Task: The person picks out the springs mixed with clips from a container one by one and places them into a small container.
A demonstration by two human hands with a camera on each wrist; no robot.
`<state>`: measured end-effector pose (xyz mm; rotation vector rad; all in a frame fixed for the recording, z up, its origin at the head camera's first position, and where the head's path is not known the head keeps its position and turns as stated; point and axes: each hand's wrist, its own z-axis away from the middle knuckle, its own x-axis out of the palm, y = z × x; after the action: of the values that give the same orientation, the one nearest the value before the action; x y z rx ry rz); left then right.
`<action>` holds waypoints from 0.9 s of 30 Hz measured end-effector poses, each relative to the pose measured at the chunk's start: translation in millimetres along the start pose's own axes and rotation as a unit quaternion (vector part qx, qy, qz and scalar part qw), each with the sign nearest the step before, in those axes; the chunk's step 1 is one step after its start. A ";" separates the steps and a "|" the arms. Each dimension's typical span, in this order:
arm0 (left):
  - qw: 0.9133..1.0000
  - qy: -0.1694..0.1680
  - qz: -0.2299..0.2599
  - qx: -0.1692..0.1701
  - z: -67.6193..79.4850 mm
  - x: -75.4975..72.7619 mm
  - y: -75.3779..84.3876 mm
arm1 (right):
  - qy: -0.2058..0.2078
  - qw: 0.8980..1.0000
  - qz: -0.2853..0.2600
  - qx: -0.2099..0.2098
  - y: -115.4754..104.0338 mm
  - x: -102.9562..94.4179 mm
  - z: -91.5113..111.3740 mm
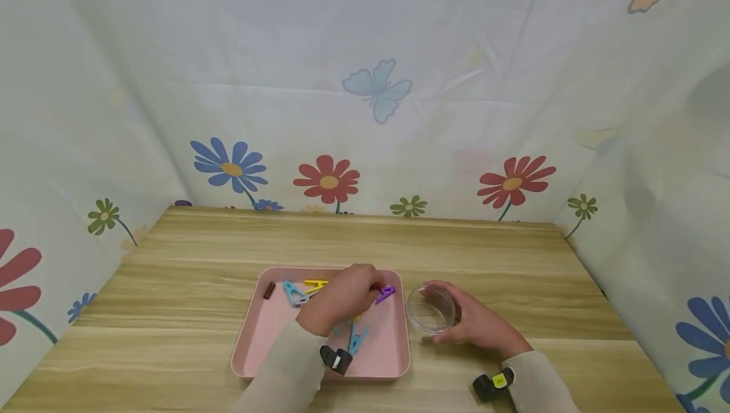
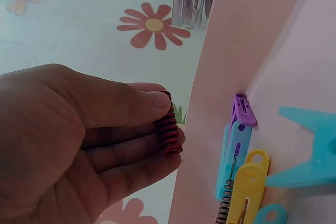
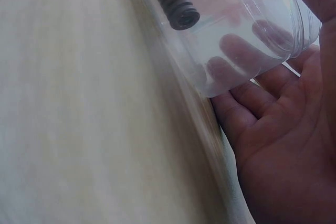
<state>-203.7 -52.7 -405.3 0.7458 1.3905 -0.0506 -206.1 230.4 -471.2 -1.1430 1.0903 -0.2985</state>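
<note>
My left hand (image 1: 345,296) is over the pink tray (image 1: 256,349). In the left wrist view its thumb and fingers pinch a small dark red coil spring (image 2: 168,129). My right hand (image 1: 476,321) grips a clear plastic jar (image 1: 424,317) standing on the table just right of the tray. In the right wrist view the fingers wrap the jar's side, and a dark coil spring (image 3: 173,1) shows against its wall; whether it is inside or beside the jar I cannot tell. Several plastic clothespins lie in the tray, among them a purple clothespin (image 1: 385,294) and a blue clothespin (image 1: 357,340).
Another brown coil spring (image 1: 269,291) lies in the tray's far left corner. A yellow clothespin (image 1: 315,284) is partly behind my left hand. The wooden table (image 1: 171,311) has a flower-printed cloth (image 1: 285,115) hanging behind it and at both sides.
</note>
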 end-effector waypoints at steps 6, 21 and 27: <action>1.000 0.005 0.003 -0.010 2.6 -0.7 4.5 | -0.001 1.000 -0.004 0.001 1.2 0.5 0.0; 0.999 0.025 -0.013 0.027 4.1 -3.2 11.1 | -0.002 1.000 0.000 0.002 1.6 -0.2 0.0; 0.999 0.024 -0.012 0.028 4.4 -3.5 15.8 | -0.005 1.000 -0.005 0.004 1.1 -0.5 0.4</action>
<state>-193.5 -44.0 -395.3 0.7811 1.4484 -0.0905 -206.3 231.5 -471.9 -1.1418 1.0739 -0.3032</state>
